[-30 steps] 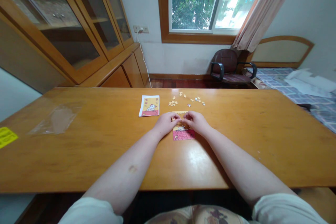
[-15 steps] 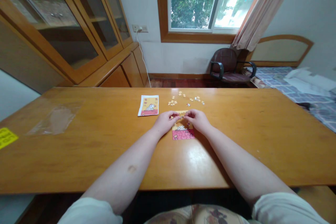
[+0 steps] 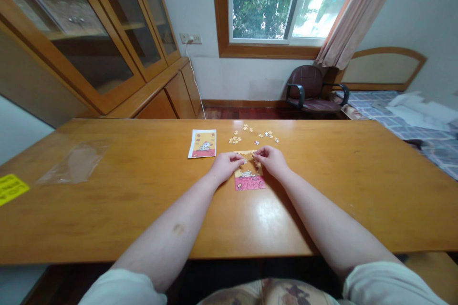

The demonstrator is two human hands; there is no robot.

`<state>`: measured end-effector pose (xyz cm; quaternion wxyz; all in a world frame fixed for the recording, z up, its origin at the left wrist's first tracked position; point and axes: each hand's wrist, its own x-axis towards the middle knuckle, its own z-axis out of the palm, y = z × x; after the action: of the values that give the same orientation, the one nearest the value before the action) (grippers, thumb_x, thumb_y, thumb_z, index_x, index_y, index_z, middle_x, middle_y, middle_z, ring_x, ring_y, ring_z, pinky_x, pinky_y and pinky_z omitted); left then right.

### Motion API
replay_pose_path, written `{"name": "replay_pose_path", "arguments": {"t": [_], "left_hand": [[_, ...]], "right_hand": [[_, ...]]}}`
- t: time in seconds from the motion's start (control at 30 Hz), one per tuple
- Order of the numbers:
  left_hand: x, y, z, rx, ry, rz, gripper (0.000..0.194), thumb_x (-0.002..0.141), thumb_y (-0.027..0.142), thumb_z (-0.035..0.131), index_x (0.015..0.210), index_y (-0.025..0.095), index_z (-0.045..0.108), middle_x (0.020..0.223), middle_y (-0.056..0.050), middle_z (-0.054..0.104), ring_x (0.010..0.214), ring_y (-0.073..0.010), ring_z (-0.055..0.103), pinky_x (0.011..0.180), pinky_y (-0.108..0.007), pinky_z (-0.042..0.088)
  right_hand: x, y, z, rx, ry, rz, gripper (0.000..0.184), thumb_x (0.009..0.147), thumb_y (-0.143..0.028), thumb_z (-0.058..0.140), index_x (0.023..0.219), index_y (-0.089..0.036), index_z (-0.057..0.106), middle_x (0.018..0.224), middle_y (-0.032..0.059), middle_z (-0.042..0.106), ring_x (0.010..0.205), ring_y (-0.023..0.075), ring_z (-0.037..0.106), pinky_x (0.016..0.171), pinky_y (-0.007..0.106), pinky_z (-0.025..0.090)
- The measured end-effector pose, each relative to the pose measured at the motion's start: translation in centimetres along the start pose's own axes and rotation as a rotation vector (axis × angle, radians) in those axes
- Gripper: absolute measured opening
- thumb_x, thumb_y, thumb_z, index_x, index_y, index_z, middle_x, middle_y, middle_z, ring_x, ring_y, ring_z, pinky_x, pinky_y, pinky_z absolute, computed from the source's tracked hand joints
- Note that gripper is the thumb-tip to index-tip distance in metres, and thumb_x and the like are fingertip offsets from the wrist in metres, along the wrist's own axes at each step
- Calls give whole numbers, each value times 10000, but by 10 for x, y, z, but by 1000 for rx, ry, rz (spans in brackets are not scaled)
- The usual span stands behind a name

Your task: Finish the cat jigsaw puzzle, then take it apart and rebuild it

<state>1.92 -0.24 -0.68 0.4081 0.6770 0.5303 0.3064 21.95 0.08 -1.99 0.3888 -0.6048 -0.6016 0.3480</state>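
A partly assembled jigsaw puzzle (image 3: 250, 182) lies flat on the table, pink along its near side and yellow higher up, with a white animal figure in the middle. A gap of bare wood shows inside its frame. My left hand (image 3: 225, 167) rests at the puzzle's left edge, its fingers pinched around a small puzzle piece (image 3: 245, 161) over the gap. At the upper right edge, my right hand (image 3: 273, 162) has thumb and fingertips together; whatever is between them is hidden. Beyond the hands lie several loose puzzle pieces (image 3: 235, 140).
A picture card (image 3: 202, 144) of the same design lies left of the puzzle. Farther left on the table (image 3: 143, 200) are a clear plastic bag (image 3: 73, 162) and a yellow label (image 3: 12, 189). An armchair (image 3: 315, 88) stands past the far edge.
My hands have drawn slightly apart. The right hand has shifted a little up and to the right, uncovering more of the puzzle's gap and upper edge.
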Motion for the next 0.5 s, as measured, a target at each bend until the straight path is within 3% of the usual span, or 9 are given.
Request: {"name": "replay_pose_path", "arguments": {"t": [0.13, 0.3, 0.4, 0.5], "left_hand": [[2, -2, -2, 1, 17, -42, 204, 774, 280, 614, 899, 170, 731, 876, -54, 743, 833, -185, 675, 835, -324, 501], [2, -4, -1, 20, 16, -19, 197, 773, 279, 608, 887, 177, 731, 903, -49, 743, 866, -191, 671, 844, -324, 497], [1, -4, 0, 39, 20, -8, 207, 764, 297, 617, 884, 176, 735, 906, -50, 742, 861, -192, 664, 827, -317, 498], [0, -3, 0, 37, 16, 7, 218, 761, 318, 622, 880, 179, 740, 888, -50, 741, 824, -185, 659, 798, -309, 498]], "right_hand": [[11, 8, -24, -283, 97, 86, 152, 733, -252, 659, 857, -171, 693, 837, 59, 721, 766, 171, 649, 719, 282, 470], [18, 14, -41, -538, 76, 91, 119, 765, -256, 633, 807, -202, 731, 867, 54, 720, 839, 196, 641, 740, 283, 448], [15, 10, -38, -633, 129, 17, 146, 791, -266, 612, 799, -189, 736, 921, 85, 697, 881, 212, 623, 771, 298, 444], [5, 1, -25, -507, 132, -188, 196, 828, -316, 592, 909, -196, 725, 961, 76, 683, 867, 184, 609, 801, 290, 446]]}}
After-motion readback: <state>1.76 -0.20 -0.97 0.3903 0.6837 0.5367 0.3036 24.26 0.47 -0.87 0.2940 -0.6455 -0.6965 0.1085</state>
